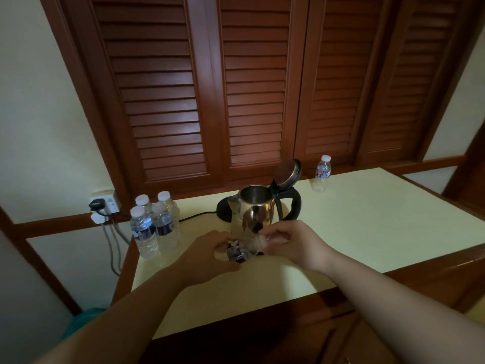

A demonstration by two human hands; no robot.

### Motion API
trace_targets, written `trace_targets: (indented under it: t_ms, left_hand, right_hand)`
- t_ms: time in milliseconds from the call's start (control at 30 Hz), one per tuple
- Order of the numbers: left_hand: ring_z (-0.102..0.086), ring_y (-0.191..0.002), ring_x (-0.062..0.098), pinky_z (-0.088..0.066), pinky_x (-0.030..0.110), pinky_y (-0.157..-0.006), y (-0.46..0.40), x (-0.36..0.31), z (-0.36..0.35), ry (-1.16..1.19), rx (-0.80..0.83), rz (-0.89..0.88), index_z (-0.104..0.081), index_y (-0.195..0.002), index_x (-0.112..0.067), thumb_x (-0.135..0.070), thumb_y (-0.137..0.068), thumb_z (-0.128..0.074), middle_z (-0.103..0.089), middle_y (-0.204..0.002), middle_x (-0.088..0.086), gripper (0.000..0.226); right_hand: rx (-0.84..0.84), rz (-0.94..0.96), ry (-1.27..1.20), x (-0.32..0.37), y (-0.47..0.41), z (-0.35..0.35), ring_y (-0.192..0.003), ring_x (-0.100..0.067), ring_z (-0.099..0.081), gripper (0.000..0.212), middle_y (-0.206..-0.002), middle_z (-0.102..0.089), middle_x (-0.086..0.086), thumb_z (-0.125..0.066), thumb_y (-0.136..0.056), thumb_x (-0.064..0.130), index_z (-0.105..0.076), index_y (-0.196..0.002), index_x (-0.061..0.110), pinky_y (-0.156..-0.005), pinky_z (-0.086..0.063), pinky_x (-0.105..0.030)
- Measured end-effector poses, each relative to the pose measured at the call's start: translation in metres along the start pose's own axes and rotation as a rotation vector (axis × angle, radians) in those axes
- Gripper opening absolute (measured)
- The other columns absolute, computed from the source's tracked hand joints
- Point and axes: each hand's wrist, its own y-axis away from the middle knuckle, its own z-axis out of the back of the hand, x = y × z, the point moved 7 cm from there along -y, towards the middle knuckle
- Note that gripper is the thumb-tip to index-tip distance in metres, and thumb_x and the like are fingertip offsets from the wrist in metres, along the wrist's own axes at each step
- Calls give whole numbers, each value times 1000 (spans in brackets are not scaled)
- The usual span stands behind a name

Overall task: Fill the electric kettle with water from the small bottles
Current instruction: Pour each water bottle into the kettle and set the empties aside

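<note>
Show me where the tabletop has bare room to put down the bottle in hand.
Bare: the wide stretch right of the kettle, in front of the lone bottle, out to the table edge; also the near strip under the forearms. Crowded: the left corner, with four bottles and the kettle's cord.

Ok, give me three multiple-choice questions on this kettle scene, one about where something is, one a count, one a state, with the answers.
1. Where does the lone bottle stand?
A. right of the kettle, far table edge
B. inside the kettle
C. on the floor

2. How many bottles are in the cluster left of the kettle?
A. two
B. four
C. six

3. The kettle lid is:
A. shut
B. missing
C. flipped open

Answers: 1 A, it stands alone by the shutters. 2 B, four white caps show. 3 C, the lid stands up over the open mouth.
</note>
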Motion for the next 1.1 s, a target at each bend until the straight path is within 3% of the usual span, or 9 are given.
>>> trace_targets:
  t_ms: [133,300,467,567,733,800,867,967,1100]
  left_hand:
    - [-60,-104,0,-50,21,-93,-9,-13,-3,-16,21,-22,-65,-125,-45,-48,-78,-86,-64,-113,-16,52]
    - [-56,-103,-5,-49,21,-93,-17,-35,-7,-45,-32,-53,-66,-128,-41,-41,-77,-89,-60,-110,-25,55]
    - [-58,-102,-1,-51,22,-92,-23,-54,-17,-44,-68,-38,-65,-126,-47,-37,-74,-92,-59,-106,-27,60]
    - [-58,-102,-6,-45,9,-88,-28,-68,-25,-31,-97,-54,-67,-123,-48,-34,-74,-93,-60,-107,-27,57]
    - [-64,-100,2,-54,28,-89,-48,-82,-51,-7,-112,6,-73,-120,-39,-40,-72,-94,-66,-110,-11,53]
    - [-64,-94,3,-53,23,-80,-59,-92,-64,11,-108,28,-75,-119,-36,-39,-73,-93,-65,-104,-8,49]
    - [-61,-91,0,-47,14,-74,-70,-102,-78,35,-116,47,-75,-118,-37,-38,-74,-92,-60,-100,-9,48]
    - [-60,-92,3,-50,20,-79,-87,-114,-100,41,-117,50,-73,-120,-40,-41,-73,-91,-59,-100,-8,50]
    - [-64,-95,6,-54,25,-87,-104,-121,-130,115,-107,119,-65,-111,-61,-48,-74,-89,-62,-105,-5,46]
  right_hand:
    - [23,21,19,-2,-1,16,-95,-10,-76,34,-99,-81,4,-85,-83,5,-80,-115,17,-85,-58,-24]
    - [61,20,120,-6,-1,29,-83,-10,-75,10,-91,-79,6,-77,-94,26,-77,-103,21,-79,-60,-28]
    - [130,-100,-18,-19,-3,42,-80,-23,-76,28,-90,-76,-15,-72,-98,30,-71,-102,2,-68,-63,-32]
    - [148,-219,-161,-37,-2,57,-76,-25,-75,32,-89,-76,-19,-76,-94,27,-73,-99,-5,-68,-62,-31]
    - [137,-56,-201,-57,-9,94,-91,-34,-74,17,-95,-77,-17,-87,-81,7,-78,-96,2,-83,-62,-36]
    - [138,-2,-172,-64,-10,112,-92,-30,-75,18,-94,-78,-14,-87,-78,3,-80,-95,5,-84,-62,-33]
    - [147,-6,-113,-74,-12,127,-86,-25,-76,15,-90,-78,-12,-86,-83,14,-80,-95,6,-79,-63,-31]
    - [171,-125,26,-97,-13,144,-67,-22,-73,34,-78,-76,-12,-72,-96,34,-72,-93,0,-63,-60,-27]
    - [241,-134,104,-121,-18,171,-76,-24,-75,21,-85,-77,-5,-74,-96,31,-73,-104,12,-67,-64,-32]
